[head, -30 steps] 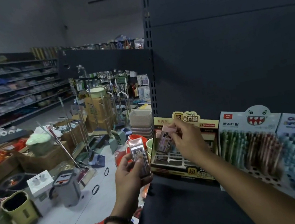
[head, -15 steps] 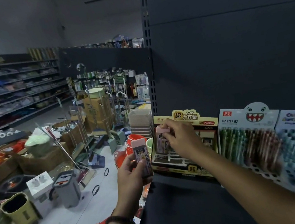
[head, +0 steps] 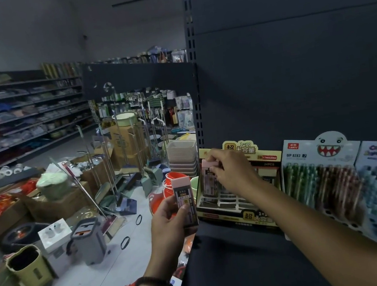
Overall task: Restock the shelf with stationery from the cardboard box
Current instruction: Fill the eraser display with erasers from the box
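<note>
One pack (head: 185, 202) in left hand (head: 166, 221), another pack (head: 210, 180) in right hand (head: 231, 173)

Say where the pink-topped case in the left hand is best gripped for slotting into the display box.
Probably pinch the case by its pink top, from above: it stands upright, the left hand wraps its lower half, and the top is free.

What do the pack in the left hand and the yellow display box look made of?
The pack: probably a glossy plastic case with a matte pink cap; its face catches light. The yellow display box: printed cardboard, judging by its flat cut-out header and slotted insert; finish slightly glossy.
</note>
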The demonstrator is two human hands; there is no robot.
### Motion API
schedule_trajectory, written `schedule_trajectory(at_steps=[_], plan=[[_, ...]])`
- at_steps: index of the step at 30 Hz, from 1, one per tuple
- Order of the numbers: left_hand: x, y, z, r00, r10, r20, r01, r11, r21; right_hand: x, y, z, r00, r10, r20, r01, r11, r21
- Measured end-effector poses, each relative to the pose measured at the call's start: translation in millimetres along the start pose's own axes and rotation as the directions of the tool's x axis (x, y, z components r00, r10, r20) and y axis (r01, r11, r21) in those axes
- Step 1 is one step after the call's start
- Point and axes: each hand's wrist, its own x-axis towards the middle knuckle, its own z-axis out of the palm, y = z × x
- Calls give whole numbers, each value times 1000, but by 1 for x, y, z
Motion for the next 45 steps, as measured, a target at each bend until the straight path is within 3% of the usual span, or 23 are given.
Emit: schedule_trajectory(at_steps=[11, 16, 19, 21, 23, 26, 28, 30, 35, 45], plan=[[0, 4, 1, 1000, -2, 5, 2, 1000, 21, 1, -3, 16, 1000, 28, -7, -29, 990, -135], [4, 4, 5, 1000, -12, 7, 12, 1000, 25, -11, -12, -11, 995, 16, -103, -10, 998, 55], [7, 9, 13, 999, 13, 38, -15, 999, 49, -20, -23, -28, 997, 1, 82, -24, 959, 284], [8, 14, 20, 997, 34, 74, -36, 999, 26, -22, -24, -30, 986, -34, 161, -7, 968, 251], [9, 18, 24, 994, 51, 99, -52, 999, 4, -20, -21, -29, 989, -32, 144, -4, 970, 243], [11, 6, 24, 990, 142, 25, -143, 960, 239, -16, -11, -32, 999, 35, 39, -45, 956, 289], [5, -9, 23, 978, 209, -10, -178, 854, 490, -15, -4, -32, 997, 69, -21, -60, 954, 293], [-4, -22, 24, 972, 231, 28, -196, 747, 635, -17, 2, -26, 996, 87, -35, -75, 962, 261], [-21, -30, 32, 955, 265, 137, -282, 654, 702, -23, 9, -3, 990, 116, -79, -94, 965, 244], [-26, -33, 33, 962, 221, 162, -267, 632, 728, -25, 2, 15, 993, 82, -80, -83, 997, -6]])
